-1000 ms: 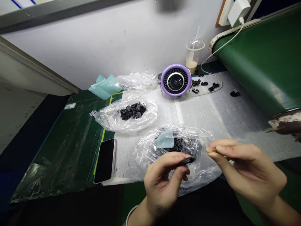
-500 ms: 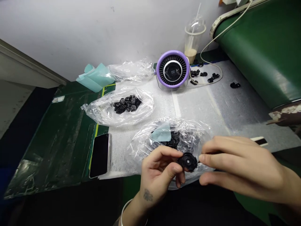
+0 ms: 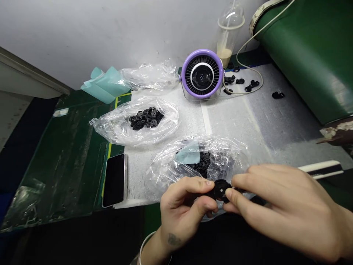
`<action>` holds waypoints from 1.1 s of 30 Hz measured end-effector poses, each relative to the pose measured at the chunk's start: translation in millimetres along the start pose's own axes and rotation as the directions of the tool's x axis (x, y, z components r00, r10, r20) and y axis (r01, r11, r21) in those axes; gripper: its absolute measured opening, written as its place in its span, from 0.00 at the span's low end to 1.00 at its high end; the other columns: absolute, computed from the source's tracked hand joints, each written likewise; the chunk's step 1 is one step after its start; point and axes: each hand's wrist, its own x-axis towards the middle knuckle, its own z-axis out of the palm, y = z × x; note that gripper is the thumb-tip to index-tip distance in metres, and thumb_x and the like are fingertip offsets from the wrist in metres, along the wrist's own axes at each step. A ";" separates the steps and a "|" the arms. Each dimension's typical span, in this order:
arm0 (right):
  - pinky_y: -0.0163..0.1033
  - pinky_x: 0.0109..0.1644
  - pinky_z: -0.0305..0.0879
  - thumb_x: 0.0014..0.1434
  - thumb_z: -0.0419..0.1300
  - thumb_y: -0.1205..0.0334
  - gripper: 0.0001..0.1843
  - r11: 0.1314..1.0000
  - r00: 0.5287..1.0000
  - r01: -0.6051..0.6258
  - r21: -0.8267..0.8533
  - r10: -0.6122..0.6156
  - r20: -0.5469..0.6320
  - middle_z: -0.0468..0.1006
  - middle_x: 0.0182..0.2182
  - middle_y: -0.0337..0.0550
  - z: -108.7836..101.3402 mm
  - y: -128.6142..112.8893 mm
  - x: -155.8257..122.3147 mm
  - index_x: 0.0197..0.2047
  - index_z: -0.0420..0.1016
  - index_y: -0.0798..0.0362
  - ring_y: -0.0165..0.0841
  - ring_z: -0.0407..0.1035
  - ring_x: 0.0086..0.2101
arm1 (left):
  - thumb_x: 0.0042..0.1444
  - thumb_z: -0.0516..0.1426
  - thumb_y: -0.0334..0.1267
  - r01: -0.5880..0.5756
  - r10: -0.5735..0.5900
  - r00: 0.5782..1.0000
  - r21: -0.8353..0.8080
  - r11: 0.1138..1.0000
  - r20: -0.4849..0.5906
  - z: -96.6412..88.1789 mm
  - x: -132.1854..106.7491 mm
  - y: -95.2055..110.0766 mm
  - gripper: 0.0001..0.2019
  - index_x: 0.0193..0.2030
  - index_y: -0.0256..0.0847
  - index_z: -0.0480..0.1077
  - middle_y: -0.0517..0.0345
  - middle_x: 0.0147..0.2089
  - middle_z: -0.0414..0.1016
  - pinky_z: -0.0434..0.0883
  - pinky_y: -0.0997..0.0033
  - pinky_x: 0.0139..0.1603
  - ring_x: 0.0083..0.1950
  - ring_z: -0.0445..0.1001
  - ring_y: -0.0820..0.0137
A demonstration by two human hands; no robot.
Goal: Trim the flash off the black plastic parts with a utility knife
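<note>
A small round black plastic part (image 3: 220,190) with a pale dot at its centre is held between my two hands, above a clear plastic bag (image 3: 162,165). My left hand (image 3: 187,206) is closed, pinching its left side with thumb and fingers. From the right, my right hand (image 3: 278,206) closes on the same part, with the thumb across its face. A long white-and-black strip (image 3: 321,168) sticks out behind my right hand; whether that hand grips it is hidden. Black plastic pieces (image 3: 202,165) and a pale blue sheet (image 3: 190,152) lie in the bag.
Another clear bag (image 3: 110,129) holds black pieces. A phone (image 3: 114,180) lies at the left. Behind stand a purple fan (image 3: 202,75) and a plastic cup (image 3: 226,44); loose black pieces (image 3: 252,85) and a cable (image 3: 261,79) are nearby. A green roller-like form (image 3: 311,55) borders the right.
My right hand has moved in and its thumb now presses the round part. The white-and-black strip extends farther out behind it. The view has shifted slightly.
</note>
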 end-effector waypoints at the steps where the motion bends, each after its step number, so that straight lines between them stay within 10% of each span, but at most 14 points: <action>1: 0.42 0.29 0.51 0.73 0.57 0.65 0.11 1.000 1.000 -0.004 0.008 0.004 0.002 0.70 0.25 0.33 0.1 -0.1 0.2 0.36 0.74 0.48 0.30 0.62 0.26 | 0.61 0.69 0.36 -0.022 0.023 1.000 0.042 0.999 -0.014 -0.7 -1.1 0.0 0.10 0.48 0.47 0.82 0.58 0.38 0.84 0.78 0.79 0.23 0.25 0.81 0.74; 10: 0.45 0.32 0.50 0.72 0.56 0.68 0.11 0.992 0.993 0.094 -0.078 -0.099 -0.058 0.75 0.29 0.41 4.2 -1.6 0.1 0.36 0.75 0.52 0.33 0.60 0.29 | 0.60 0.70 0.39 -0.123 0.147 0.987 0.283 0.951 -0.067 -2.2 -5.0 4.1 0.09 0.47 0.44 0.82 0.56 0.37 0.86 0.85 0.68 0.42 0.38 0.87 0.63; 33: 0.46 0.32 0.51 0.69 0.59 0.71 0.14 0.986 0.985 0.163 -0.023 -0.164 -0.045 0.78 0.32 0.47 0.4 2.4 -1.6 0.30 0.73 0.53 0.37 0.61 0.30 | 0.64 0.67 0.37 -0.186 0.187 0.982 0.245 0.951 0.022 -1.4 -2.7 1.4 0.08 0.50 0.42 0.81 0.58 0.38 0.85 0.84 0.71 0.41 0.37 0.86 0.68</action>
